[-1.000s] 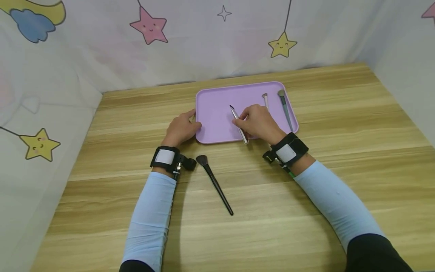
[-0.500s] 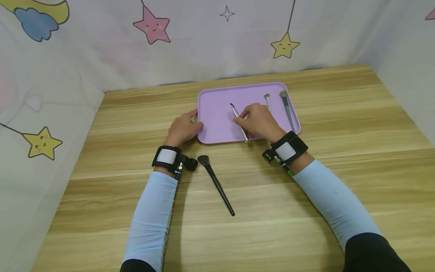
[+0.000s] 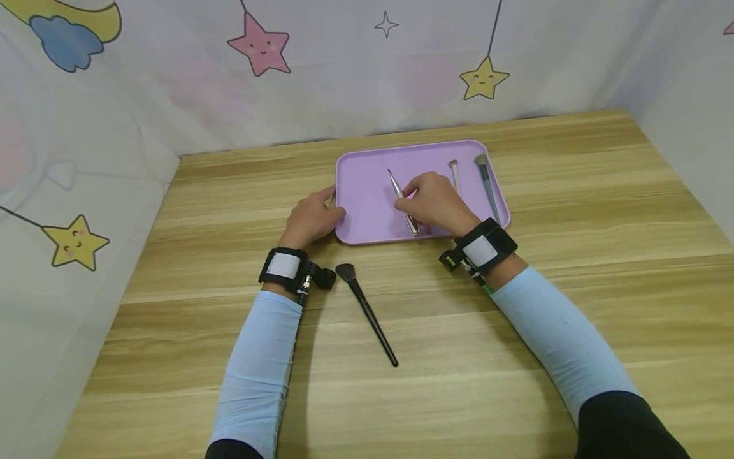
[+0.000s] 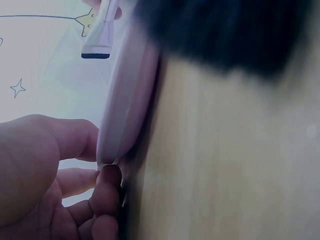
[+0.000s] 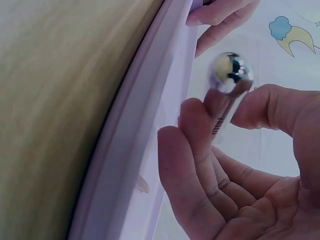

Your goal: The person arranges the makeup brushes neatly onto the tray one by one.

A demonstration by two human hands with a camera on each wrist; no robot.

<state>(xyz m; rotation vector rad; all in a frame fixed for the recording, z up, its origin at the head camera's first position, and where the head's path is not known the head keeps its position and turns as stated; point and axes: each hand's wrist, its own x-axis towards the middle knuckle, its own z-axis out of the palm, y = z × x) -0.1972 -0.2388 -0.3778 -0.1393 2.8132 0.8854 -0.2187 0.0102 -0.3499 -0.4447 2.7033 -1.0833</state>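
Observation:
My right hand (image 3: 434,203) pinches a silver makeup brush (image 3: 401,197) between thumb and fingers, tilted over the purple tray (image 3: 367,191). Its shiny rounded handle end (image 5: 231,75) faces the right wrist camera. The flat dark brush tip (image 4: 95,55) shows in the left wrist view. At the tray's left edge, my left hand (image 3: 312,218) grips the rim, thumb on top and fingers below. Two brushes lie in the tray's right part: a small pale-handled brush (image 3: 455,175), partly behind my right hand, and a green-handled brush (image 3: 487,186).
A large black makeup brush (image 3: 371,322) lies on the wooden table (image 3: 470,357) in front of the tray, its bristles near my left wrist camera (image 3: 325,278). Behind the table hangs a white curtain (image 3: 344,83) with stars on it.
My right hand has moved the silver brush slightly away from me, farther over the tray. The left hand keeps its grip on the rim; the head view has shifted a little.

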